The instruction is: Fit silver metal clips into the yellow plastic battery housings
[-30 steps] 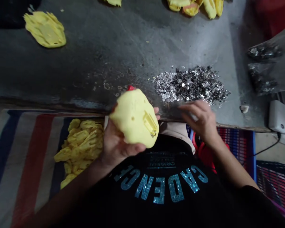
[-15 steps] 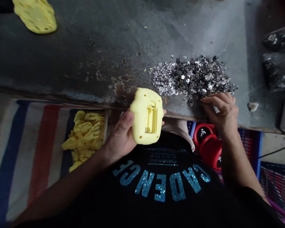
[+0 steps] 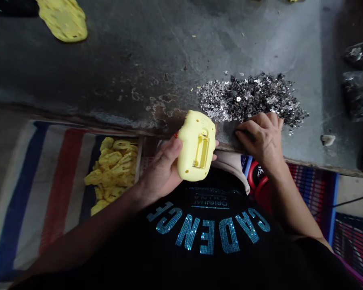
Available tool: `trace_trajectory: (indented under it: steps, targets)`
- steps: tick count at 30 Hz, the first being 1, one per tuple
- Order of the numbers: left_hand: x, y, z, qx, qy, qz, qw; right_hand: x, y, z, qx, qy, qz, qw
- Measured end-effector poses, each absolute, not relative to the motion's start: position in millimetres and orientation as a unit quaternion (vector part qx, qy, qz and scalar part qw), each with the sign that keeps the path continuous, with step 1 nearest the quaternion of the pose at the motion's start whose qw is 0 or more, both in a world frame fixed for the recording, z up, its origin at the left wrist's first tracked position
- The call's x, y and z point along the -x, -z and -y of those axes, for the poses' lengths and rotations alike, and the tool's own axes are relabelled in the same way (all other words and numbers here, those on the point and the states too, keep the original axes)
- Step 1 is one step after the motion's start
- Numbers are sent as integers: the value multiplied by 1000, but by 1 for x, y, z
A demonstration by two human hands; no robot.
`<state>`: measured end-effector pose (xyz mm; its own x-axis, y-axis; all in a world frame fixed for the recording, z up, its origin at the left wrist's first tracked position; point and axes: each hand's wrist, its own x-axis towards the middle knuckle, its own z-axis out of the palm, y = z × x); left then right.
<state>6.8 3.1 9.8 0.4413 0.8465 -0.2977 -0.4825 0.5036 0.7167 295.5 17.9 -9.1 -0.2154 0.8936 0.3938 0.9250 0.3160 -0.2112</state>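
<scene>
A yellow plastic housing (image 3: 191, 161), with a battery compartment facing up and small screw holes near its corners, rests in my left hand (image 3: 163, 171). My thumb lies along its left side, and fingertips show past its right edge. My right hand (image 3: 264, 139) is at the near side of a pile of small shiny metal pieces (image 3: 254, 96) on the grey bench (image 3: 109, 72). Its thumb and fingers are pinched close together over the bench; whatever is between them is too small or hidden to make out.
Another yellow shell (image 3: 65, 20) lies at the far left of the bench. Below the edge, yellow parts (image 3: 113, 173) fill a box beside striped cloth (image 3: 56, 189). Red round items (image 3: 263, 191) sit in a blue basket (image 3: 308, 189). Bags of metal pieces (image 3: 361, 90) lie far right.
My right hand has moved left along the near edge of the metal pile, its fingers still pinched. The housing in my left hand appears slightly farther right, as the whole view has shifted.
</scene>
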Motion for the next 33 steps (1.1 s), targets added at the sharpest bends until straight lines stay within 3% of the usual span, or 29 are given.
trace_trajectory:
  steps: [10,18,33]
  targets:
    - [-9,-11,-6,-236,-369,-309,844,-299,7,-8,562,14,794,229]
    - [-10,-12,-8,-223,-289,-249,897,-274,-56,7,438,-123,826,333]
    - [-15,-8,3,-229,-262,-224,910,-264,-81,7,336,27,921,196]
